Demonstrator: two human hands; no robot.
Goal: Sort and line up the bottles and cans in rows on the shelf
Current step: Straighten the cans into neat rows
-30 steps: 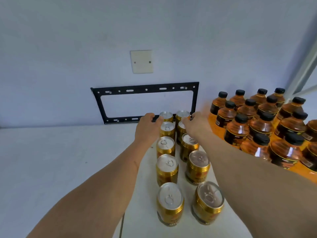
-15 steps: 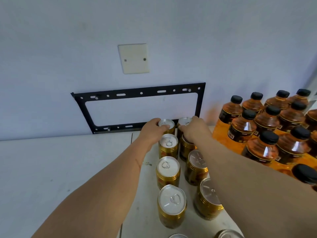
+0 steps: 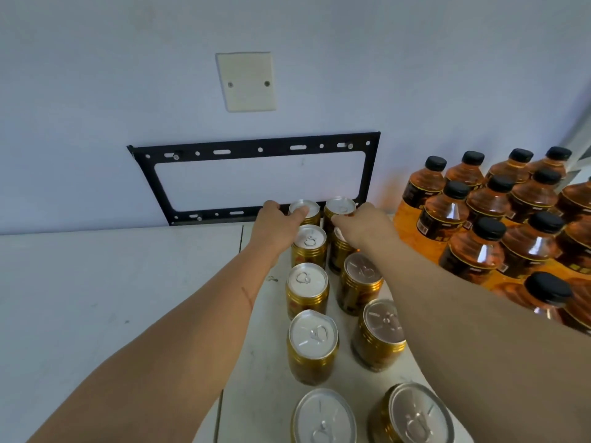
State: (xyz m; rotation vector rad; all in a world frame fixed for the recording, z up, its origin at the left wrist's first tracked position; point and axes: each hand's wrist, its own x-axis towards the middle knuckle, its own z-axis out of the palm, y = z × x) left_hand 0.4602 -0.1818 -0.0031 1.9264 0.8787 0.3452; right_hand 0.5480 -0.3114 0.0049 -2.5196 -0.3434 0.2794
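Two hands reach to the shelf's back: left hand (image 3: 275, 223) curls around the rearmost left can (image 3: 304, 208), right hand (image 3: 363, 223) around the rearmost right can (image 3: 339, 206). Gold cans form two columns; bottles (image 3: 486, 219) crowd right. A forearm could topple nearer cans.

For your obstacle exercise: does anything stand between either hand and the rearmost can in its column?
Nothing visible does. The left hand already grips the rear left can, and the right hand grips the rear right can. Only the black wall bracket lies behind them.
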